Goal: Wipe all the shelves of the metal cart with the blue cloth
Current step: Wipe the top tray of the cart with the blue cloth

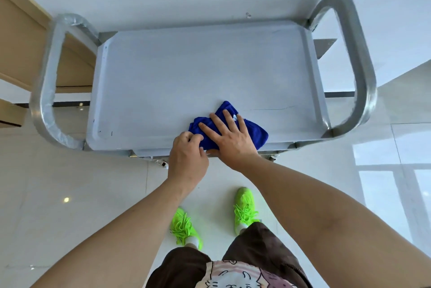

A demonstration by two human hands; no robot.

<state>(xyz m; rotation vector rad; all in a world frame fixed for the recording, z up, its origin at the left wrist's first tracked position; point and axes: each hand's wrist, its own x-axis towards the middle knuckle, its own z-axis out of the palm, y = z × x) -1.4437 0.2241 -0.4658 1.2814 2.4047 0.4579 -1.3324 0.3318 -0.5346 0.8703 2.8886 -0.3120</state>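
Blue cloth (254, 131) sits bunched right at the near edge of the metal cart's top shelf (186, 73), a little right of the middle, with the right hand (231, 136) pressing it down, fingers spread flat, and the left hand (189, 154) pinching its near-left corner in curled fingers. So close to the lip, a pull towards the body could drag the cloth off the shelf. A hard sideways push could roll the cart, since it looks to stand on castors on a glossy floor (70, 194), and the bunched wad may skip patches.

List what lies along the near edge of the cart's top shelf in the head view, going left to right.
Left handle → bare shelf → left hand gripping the blue cloth → right hand flat on it → bare shelf → right handle.
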